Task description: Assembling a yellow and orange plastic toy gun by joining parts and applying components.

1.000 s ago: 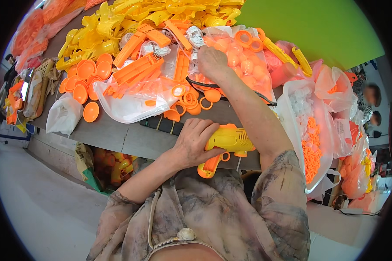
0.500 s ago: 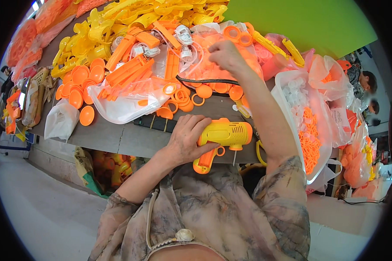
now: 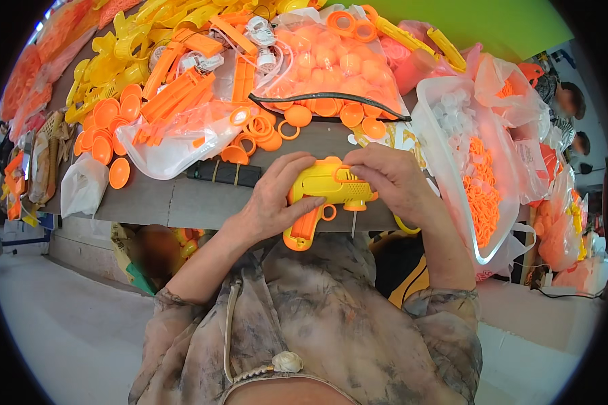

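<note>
A yellow and orange toy gun [image 3: 317,181] is held over the front edge of the table, its orange grip hanging down. My left hand [image 3: 271,199] wraps round its rear end, thumb across the side. At the muzzle end, my right hand [image 3: 393,177] is closed with fingertips against the yellow body. A thin orange loop-shaped part [image 3: 346,177] shows at those fingertips; the rest of it is hidden by them. Below the body, a thin metal rod [image 3: 354,223] points down, next to a small orange trigger ring [image 3: 328,212].
Behind lie orange cups [image 3: 103,128], yellow shells [image 3: 125,47] and a clear bag of orange balls [image 3: 327,61]. A white tub [image 3: 431,145] with orange and clear small parts stands right. A black bar [image 3: 223,173] lies left of my hands; a yellow loop [image 3: 407,226] hangs at the edge.
My right hand has come down from above the bag of orange balls to the toy gun's muzzle end, where the orange loop now shows. My left hand keeps its grip.
</note>
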`<state>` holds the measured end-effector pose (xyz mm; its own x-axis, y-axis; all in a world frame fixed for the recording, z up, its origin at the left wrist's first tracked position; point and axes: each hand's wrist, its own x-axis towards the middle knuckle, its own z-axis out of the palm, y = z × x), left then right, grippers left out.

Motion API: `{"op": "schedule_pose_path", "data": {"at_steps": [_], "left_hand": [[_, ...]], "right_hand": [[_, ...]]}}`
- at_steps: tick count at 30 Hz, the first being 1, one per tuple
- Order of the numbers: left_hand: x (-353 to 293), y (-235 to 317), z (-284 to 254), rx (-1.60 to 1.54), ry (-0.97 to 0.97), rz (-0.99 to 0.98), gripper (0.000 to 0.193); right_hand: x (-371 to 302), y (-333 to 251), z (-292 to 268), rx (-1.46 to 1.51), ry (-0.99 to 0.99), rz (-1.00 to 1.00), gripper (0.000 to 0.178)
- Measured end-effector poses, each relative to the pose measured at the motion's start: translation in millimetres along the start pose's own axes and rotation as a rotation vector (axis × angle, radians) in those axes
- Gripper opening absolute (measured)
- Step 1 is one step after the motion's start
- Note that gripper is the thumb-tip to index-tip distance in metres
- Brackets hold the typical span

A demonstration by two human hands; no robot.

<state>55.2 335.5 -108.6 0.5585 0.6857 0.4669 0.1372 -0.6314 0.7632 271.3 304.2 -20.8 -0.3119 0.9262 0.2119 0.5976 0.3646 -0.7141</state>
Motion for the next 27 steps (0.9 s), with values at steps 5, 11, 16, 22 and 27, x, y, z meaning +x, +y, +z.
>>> {"op": "schedule_pose_path", "data": {"at_steps": [5,11,16,22,27], "left_hand": [[-5,5,3,-0.203,-0.017,-0.195,0.054],[-9,4,8,-0.355,0.004,-0.261,0.051],[-9,5,8,-0.357,-0.002,-0.261,0.049],[-9,4,9,-0.231,0.038,-0.194,0.034],[-8,5,13,-0.177,0.068,-0.149,0.028]], "right_hand": [[-8,-2,14,-0.131,-0.095,0.073,0.013],[-6,-1,34,-0.161,0.073,-0.009,0.009],[-6,-6,44,-0.233,0.056,-0.013,0.008],[-6,-8,47,-0.384,0.039,-0.07,0.011],[-8,-12,51,-0.416,0.075,-0.083,0.012]]}}
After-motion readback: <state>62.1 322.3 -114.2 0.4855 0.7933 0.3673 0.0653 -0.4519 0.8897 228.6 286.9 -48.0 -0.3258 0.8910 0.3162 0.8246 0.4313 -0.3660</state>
